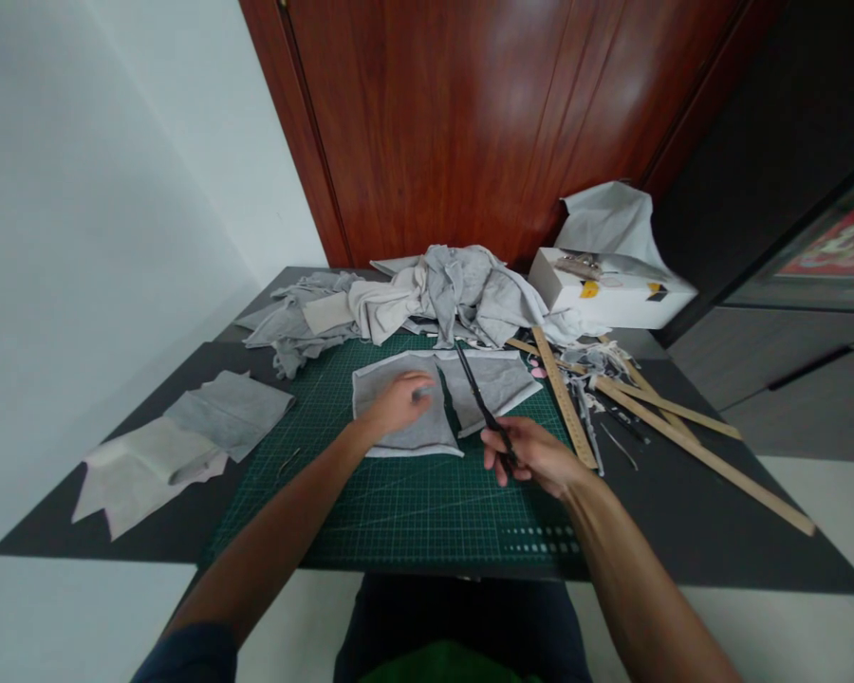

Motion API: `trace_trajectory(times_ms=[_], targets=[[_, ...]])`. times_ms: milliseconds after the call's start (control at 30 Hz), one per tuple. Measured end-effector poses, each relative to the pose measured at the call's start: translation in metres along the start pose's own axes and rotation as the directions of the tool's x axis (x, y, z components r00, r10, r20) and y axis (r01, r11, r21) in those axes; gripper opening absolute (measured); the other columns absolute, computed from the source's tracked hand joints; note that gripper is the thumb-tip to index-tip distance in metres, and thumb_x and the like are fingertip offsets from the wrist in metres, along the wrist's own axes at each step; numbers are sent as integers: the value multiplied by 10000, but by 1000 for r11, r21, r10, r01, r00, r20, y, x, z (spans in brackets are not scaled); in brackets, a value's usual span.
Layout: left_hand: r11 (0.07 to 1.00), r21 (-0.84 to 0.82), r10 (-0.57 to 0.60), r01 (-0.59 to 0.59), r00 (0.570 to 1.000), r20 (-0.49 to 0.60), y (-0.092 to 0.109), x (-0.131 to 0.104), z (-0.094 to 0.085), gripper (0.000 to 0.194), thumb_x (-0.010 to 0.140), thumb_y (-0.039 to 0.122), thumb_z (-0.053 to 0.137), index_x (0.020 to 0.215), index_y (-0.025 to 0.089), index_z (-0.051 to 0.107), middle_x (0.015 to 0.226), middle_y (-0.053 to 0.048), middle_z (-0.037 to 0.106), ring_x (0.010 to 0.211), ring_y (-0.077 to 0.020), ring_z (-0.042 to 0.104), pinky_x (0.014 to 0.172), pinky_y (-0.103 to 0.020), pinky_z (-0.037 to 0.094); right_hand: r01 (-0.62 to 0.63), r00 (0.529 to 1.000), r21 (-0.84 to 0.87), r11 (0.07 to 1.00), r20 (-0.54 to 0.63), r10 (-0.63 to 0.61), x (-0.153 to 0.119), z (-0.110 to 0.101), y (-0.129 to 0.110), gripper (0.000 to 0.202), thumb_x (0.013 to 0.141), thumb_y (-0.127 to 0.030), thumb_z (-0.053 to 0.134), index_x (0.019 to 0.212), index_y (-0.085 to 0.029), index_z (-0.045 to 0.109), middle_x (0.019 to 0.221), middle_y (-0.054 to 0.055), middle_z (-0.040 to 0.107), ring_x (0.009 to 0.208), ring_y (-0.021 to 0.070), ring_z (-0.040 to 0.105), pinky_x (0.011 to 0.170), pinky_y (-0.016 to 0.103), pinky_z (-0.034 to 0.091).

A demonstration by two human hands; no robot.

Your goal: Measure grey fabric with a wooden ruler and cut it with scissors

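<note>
Two grey fabric pieces with pale edges lie on a green cutting mat [413, 517], a narrow gap between them. Over the left piece [399, 438] is my left hand [400, 402], its fingers apart and curved, holding nothing. My right hand [523, 450] is wrapped round the handles of black scissors [478, 394], near the lower edge of the right piece [494, 384]. The scissor blades look closed and point up and to the left, across that piece.
Crumpled grey and white cloth [462, 285] is heaped at the back. A white box [612, 294] stands back right. Wooden rulers [712, 460] and fabric scraps [598, 360] lie on the right. More folded cloth [228, 408] is on the left.
</note>
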State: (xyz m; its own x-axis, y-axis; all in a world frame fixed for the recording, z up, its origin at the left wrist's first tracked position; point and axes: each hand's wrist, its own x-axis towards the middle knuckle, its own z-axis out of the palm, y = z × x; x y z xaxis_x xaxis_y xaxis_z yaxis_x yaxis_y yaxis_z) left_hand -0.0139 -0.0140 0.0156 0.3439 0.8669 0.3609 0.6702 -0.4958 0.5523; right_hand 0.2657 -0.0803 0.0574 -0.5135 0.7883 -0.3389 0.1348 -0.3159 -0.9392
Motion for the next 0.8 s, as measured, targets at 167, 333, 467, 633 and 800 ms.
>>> trace_trajectory(times_ms=[167,333,467,633,800], targets=[[964,265,-33,-30,973,229,-4,1,9,624,847,383,782,1426,205,630,1607,-148,505,1511,-369,423,1285,-554,270,95,949,-439,893,-232,-215,41,-10,-7,323,806,-490,781,805,-192,655,716,35,712,631,162,618,503,241,347],[925,379,-135,-18,917,375,3,-7,10,821,912,608,675,1595,218,441,1719,-171,311,1608,-361,235,1301,-614,98,-167,808,-786,595,-455,-375,70,-14,-2,318,952,-512,638,1012,-200,646,912,108,753,864,255,720,678,291,439],[925,380,-164,-1,901,401,8,-15,11,903,907,685,647,1635,226,374,1736,-175,265,1615,-388,189,1284,-642,83,-296,822,-824,482,-477,-310,69,-13,-1,465,1021,-574,517,1209,-155,584,1030,187,759,986,316,749,767,345,488],[923,384,-162,2,909,385,23,-32,18,903,885,699,658,1619,242,397,1727,-170,289,1601,-399,203,1273,-640,112,-377,816,-812,445,-519,-256,50,-17,2,622,937,-753,539,1086,-158,642,979,223,757,1006,361,754,803,385,521],[924,381,-107,-28,938,328,46,-46,21,859,823,694,727,1524,238,528,1629,-170,457,1514,-419,363,1215,-602,269,-363,796,-776,515,-545,-261,37,-21,4,539,931,-702,593,1029,-178,672,935,196,764,969,336,757,777,363,518]])
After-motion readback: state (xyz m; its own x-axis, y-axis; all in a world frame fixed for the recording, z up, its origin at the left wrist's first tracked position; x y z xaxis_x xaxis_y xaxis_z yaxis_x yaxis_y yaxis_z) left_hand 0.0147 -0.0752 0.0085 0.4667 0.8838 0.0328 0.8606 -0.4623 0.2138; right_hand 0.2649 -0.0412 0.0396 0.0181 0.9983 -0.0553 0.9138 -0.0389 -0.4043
